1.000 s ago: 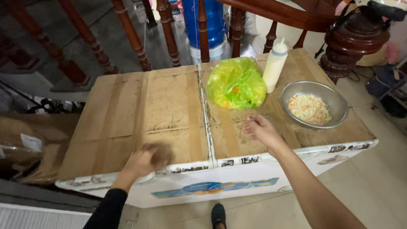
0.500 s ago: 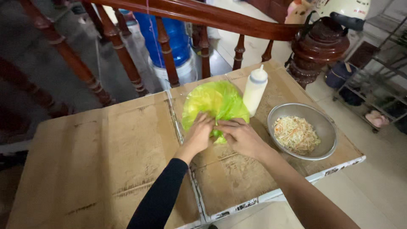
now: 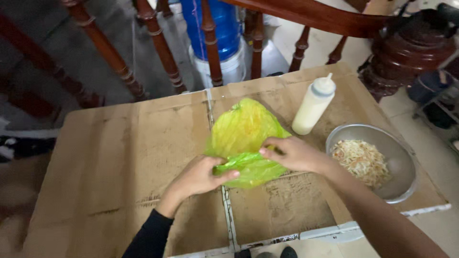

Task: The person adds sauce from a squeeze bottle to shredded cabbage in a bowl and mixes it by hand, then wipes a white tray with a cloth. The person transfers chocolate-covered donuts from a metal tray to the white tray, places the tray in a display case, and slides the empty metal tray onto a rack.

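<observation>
A yellow-green plastic bag (image 3: 244, 129) lies in the middle of a cardboard-covered table (image 3: 119, 157). My left hand (image 3: 201, 177) pinches the bag's near edge from the left. My right hand (image 3: 294, 154) grips the same twisted edge from the right. Between the two hands the plastic is bunched into a green fold. What is inside the bag stays hidden.
A white squeeze bottle (image 3: 313, 104) stands just right of the bag. A metal bowl (image 3: 404, 165) with pale shredded food sits at the table's right end. Behind the table are dark wooden banister posts (image 3: 158, 45), a blue water jug (image 3: 217, 28) and a dark round wooden stand (image 3: 411, 52).
A second ago my hands were apart near the table's front edge. Both then moved to the green bag, and now they grip its near edge.
</observation>
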